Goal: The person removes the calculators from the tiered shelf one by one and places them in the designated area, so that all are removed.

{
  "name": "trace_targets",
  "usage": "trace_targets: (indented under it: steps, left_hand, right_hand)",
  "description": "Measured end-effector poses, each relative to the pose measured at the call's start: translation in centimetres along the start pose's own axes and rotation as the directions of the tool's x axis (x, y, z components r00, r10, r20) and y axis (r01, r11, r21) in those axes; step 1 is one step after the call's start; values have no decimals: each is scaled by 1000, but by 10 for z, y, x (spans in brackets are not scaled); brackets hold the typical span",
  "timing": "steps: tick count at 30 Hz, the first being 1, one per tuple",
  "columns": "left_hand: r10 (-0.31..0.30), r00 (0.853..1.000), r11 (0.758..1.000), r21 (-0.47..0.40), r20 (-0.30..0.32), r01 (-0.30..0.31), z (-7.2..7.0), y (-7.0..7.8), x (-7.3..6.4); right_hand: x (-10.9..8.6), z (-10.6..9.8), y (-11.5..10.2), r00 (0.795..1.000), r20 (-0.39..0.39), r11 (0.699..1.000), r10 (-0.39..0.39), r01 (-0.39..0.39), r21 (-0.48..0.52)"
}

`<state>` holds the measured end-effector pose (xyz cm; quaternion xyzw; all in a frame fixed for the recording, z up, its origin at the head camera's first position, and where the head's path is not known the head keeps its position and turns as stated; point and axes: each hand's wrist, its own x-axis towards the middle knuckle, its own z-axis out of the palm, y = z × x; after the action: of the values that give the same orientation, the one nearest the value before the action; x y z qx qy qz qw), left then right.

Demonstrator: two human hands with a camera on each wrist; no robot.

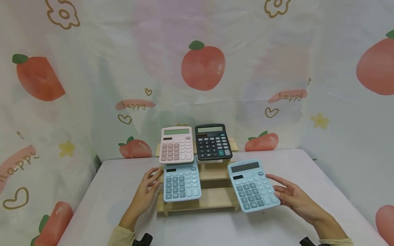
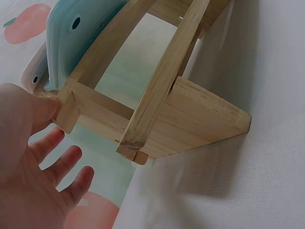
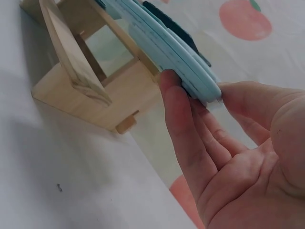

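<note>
A light blue calculator (image 1: 253,186) is tilted in the air at the right of a three-tier wooden stand (image 1: 212,200). My right hand (image 1: 295,198) pinches its right edge between thumb and fingers; the right wrist view shows the calculator (image 3: 167,52) edge-on. At the stand's left side, my left hand (image 1: 146,189) grips the end of the middle tier, thumb on the wood (image 2: 69,112) and other fingers loosely bent. Just beside that hand, a second blue calculator (image 1: 182,184) leans on the stand.
On the top tier stand a pink calculator (image 1: 176,145), overlapping the blue one below it, and a black calculator (image 1: 213,141). A white-covered table (image 1: 197,230) lies under the stand. A fruit-patterned cloth (image 1: 197,106) hangs behind.
</note>
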<state>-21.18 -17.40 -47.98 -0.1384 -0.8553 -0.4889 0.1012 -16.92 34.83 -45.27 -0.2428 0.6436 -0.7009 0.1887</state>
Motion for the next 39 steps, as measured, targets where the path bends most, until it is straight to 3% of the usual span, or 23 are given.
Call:
trace_targets:
  steps: [7,14,20,25,32,39]
  left_hand:
    - [-10,1000,1000,-3,8,10,0,0,-1]
    - [-22,1000,1000,10,-15,22,-8,-2,-5]
    - [25,1000,1000,7,-9,-25,-5,-4,-2]
    - [45,999,999,-11,-26,-45,-1,-6,-2]
    - [16,1000,1000,-15,-12,-16,1,-4,-1]
    - [26,1000,1000,-7,-13,-26,-1,-3,2]
  right_hand:
    - [-6,-9,0,997,-66,999,-29,28,-28]
    - [0,-12,4,992,-129,997,-11,1,-74]
    - [-6,-17,8,984,-178,997,14,-26,-67]
    - [-10,-22,12,972,-226,996,58,-73,-58]
    - [-8,-30,17,955,-292,993,55,-82,-83]
    - [-3,-36,17,933,-354,993,66,-97,-71]
